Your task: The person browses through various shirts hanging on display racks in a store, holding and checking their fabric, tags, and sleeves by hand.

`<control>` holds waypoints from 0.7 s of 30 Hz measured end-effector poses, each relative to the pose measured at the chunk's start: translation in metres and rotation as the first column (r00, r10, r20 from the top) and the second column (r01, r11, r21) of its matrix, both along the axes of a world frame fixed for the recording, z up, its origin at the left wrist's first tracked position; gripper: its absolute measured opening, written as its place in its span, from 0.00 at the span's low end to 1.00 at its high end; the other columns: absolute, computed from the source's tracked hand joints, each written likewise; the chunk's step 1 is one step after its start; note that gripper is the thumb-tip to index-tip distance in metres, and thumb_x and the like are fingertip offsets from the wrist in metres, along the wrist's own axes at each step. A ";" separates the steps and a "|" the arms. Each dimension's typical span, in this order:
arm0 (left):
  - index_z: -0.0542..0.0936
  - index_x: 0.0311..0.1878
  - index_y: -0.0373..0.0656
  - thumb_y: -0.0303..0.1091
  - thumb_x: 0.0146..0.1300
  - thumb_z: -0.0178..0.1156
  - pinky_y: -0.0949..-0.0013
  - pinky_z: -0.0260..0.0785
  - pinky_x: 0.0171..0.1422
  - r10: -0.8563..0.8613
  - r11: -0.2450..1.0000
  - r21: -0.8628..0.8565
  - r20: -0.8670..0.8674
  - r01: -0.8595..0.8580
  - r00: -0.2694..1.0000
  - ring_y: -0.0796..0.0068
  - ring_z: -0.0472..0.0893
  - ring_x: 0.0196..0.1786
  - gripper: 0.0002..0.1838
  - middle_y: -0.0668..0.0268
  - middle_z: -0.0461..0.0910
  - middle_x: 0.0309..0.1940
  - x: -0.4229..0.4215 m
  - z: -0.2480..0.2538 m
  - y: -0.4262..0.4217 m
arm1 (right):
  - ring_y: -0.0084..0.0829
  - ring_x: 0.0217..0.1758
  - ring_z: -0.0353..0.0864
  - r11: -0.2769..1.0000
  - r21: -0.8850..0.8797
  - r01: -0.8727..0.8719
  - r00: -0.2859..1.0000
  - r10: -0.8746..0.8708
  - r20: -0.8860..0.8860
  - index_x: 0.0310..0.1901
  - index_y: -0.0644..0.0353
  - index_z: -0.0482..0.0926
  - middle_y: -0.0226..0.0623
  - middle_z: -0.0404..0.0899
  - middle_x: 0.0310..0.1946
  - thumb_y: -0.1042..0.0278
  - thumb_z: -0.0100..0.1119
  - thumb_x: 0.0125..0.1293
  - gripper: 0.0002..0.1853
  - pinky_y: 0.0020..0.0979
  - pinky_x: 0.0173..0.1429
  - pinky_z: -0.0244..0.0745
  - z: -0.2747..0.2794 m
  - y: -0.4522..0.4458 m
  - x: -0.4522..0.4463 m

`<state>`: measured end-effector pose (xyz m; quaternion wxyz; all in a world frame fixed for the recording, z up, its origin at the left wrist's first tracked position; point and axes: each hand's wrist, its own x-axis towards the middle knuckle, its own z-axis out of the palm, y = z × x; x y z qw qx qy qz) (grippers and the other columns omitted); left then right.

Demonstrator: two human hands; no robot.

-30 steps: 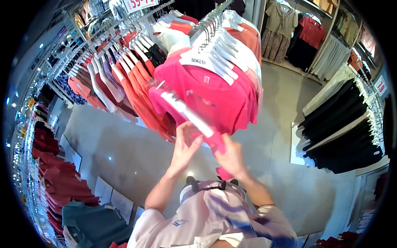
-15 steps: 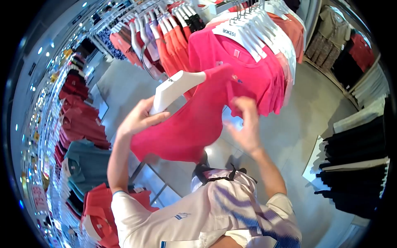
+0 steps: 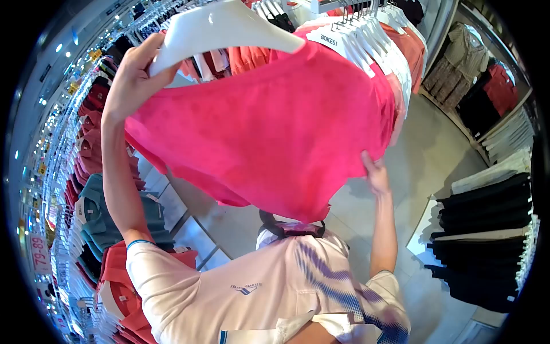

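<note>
A bright pink T-shirt (image 3: 269,132) is stretched out in front of me. One shoulder of a white hanger (image 3: 223,28) is inside it, while the other shoulder is bare. My left hand (image 3: 134,80) is closed around the bare end of the hanger, at the upper left. Lower on the right, my right hand (image 3: 376,174) pinches the shirt's edge, its thumb in front and the other fingers partly hidden behind the cloth. The shirt hides much of the rack behind it.
Behind the shirt, a rack holds tops on white hangers (image 3: 344,46). Teal shirts (image 3: 123,221) and red shirts (image 3: 129,281) hang at my left. Black garments (image 3: 484,246) hang at the right, and a wall rack holds a patterned dress (image 3: 458,63) farther back.
My left hand has raised the hanger up and left, closer to the camera. My right hand has moved right and gripped the shirt's edge, spreading the cloth wide.
</note>
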<state>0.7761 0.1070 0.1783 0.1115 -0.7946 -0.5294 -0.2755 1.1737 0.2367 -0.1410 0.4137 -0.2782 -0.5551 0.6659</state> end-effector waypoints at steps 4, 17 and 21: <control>0.75 0.44 0.36 0.25 0.59 0.60 0.79 0.57 0.26 -0.022 1.000 0.018 0.104 0.020 0.994 0.87 0.65 0.23 0.10 0.71 0.71 0.20 -0.006 -0.004 0.019 | 0.25 0.52 0.77 0.974 0.005 0.226 0.953 -0.220 -0.209 0.60 0.65 0.71 0.36 0.79 0.50 0.61 0.52 0.72 0.21 0.29 0.58 0.71 0.023 -0.018 0.022; 0.77 0.50 0.40 0.36 0.66 0.61 0.81 0.51 0.25 -0.019 0.994 0.110 0.182 -0.001 0.983 0.91 0.64 0.23 0.14 0.77 0.68 0.21 0.031 0.010 0.063 | 0.31 0.59 0.72 0.864 0.004 0.503 0.708 -0.409 -0.576 0.62 0.59 0.66 0.36 0.74 0.54 0.61 0.49 0.73 0.20 0.40 0.65 0.65 0.027 -0.014 0.050; 0.74 0.48 0.32 0.34 0.62 0.62 0.78 0.66 0.41 -0.159 0.984 0.115 0.210 0.137 0.965 0.84 0.73 0.37 0.16 0.69 0.76 0.35 0.082 0.025 0.071 | 0.29 0.59 0.70 0.762 0.008 0.647 0.717 -0.605 -0.345 0.59 0.58 0.68 0.34 0.71 0.56 0.62 0.51 0.71 0.18 0.40 0.67 0.61 -0.045 -0.017 0.034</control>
